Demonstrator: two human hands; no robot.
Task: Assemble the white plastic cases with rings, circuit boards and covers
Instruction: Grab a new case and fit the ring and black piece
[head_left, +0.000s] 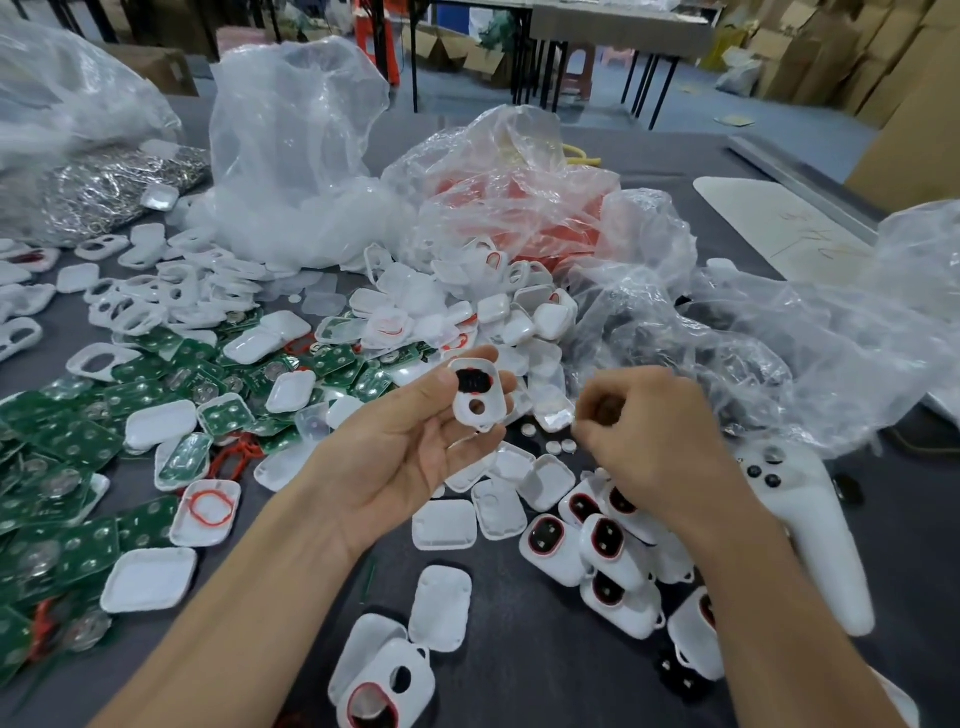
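left hand: fingers grip one white case, held above the counter; the case's upper opening carries a dark insert, its lower round hole is bare. right hand: just right of the case, fingers curled and blurred; whether they hold anything cannot be told. three silver discs lie below the case. green circuit boards, too many to count, lie left of it.
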